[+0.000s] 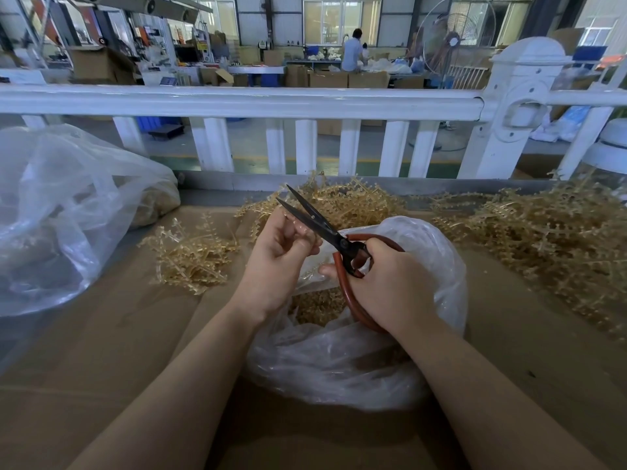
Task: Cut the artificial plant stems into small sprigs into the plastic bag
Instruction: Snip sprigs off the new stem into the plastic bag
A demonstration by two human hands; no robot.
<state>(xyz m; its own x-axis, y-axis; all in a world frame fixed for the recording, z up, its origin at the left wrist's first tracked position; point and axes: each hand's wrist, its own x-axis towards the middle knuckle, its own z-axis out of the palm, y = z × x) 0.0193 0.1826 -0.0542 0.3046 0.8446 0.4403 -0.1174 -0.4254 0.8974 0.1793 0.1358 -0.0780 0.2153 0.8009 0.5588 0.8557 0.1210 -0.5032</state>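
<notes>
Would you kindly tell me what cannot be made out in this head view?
- Left hand: fingers curled; any stem pinched is too small to tell.
- Scissors: lower handle loop hidden behind the right hand.
- Plastic bag: cut sprigs mostly veiled by crumpled film and both hands.
- Large bag: cut off at the left edge.

The plastic bag (pixel 339 351) lies in the middle of the surface (pixel 101 334), sprigs (pixel 315 305) inside it, stem piles left (pixel 191 257), behind (pixel 339 201) and right (pixel 543 239).

Factory hall, stacked cardboard boxes (pixel 327 78), industrial fan (pixel 454 39), workbenches
</notes>
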